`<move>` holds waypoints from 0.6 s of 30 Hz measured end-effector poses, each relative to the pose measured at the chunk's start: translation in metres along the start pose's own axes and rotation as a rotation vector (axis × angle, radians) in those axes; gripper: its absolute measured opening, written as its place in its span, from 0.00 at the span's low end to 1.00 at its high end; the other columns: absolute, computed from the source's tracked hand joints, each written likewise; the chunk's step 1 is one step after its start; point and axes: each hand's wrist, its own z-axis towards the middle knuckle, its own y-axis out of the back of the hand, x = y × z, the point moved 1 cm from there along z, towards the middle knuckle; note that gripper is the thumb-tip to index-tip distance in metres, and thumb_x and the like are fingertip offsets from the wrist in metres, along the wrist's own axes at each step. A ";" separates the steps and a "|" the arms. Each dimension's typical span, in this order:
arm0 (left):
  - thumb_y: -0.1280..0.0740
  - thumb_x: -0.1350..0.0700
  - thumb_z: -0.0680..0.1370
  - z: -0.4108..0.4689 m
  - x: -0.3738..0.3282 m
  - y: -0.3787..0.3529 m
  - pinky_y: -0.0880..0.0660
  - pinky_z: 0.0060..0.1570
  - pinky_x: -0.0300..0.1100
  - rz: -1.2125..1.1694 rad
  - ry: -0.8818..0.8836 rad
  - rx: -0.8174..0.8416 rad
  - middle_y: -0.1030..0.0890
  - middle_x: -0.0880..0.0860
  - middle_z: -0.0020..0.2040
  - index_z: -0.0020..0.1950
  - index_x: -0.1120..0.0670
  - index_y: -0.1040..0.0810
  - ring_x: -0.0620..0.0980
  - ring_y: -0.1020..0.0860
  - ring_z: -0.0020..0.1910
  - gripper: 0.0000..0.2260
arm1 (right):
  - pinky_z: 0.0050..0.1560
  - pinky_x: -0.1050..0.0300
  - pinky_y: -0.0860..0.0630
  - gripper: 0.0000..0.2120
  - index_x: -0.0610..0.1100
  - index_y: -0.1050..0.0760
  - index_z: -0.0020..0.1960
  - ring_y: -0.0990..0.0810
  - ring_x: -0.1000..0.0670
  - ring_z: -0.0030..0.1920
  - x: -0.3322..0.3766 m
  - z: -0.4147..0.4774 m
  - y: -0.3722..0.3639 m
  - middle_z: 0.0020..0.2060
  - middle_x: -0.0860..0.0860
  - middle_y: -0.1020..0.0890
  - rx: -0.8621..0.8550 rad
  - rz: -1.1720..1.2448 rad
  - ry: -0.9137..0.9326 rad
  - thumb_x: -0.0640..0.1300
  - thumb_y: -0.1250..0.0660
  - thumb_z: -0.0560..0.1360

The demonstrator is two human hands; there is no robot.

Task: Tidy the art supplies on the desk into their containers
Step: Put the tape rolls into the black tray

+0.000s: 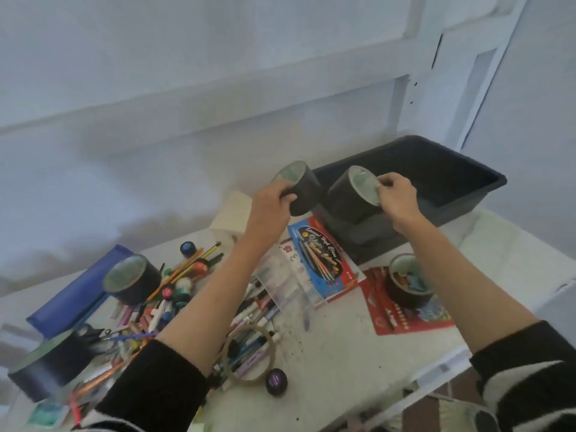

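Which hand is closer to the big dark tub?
Right. The right hand holds a cup at the near edge of the tub; the left hand holds another cup off to its left.

Pen pile [174,294], tape ring [249,353] and a standing cup [132,282] are clogging the desk's left half; brush packet [321,260] and a filled cup [408,285] are taking the middle-right. Bare desk strip [336,353] between the forearms is lying open. Bin [461,210] is gaping at its right end; left hand [268,207] and right hand [396,198], each gripping a dark cup [349,198], are crowding its left end.
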 end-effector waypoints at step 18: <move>0.30 0.56 0.74 0.114 0.047 -0.158 0.31 0.59 0.48 0.636 0.130 0.543 0.17 0.54 0.52 0.54 0.55 0.18 0.55 0.22 0.56 0.10 | 0.34 0.61 0.27 0.09 0.41 0.27 0.56 0.23 0.46 0.47 -0.059 0.121 -0.043 0.54 0.43 0.23 0.795 -0.463 0.174 0.43 0.37 0.78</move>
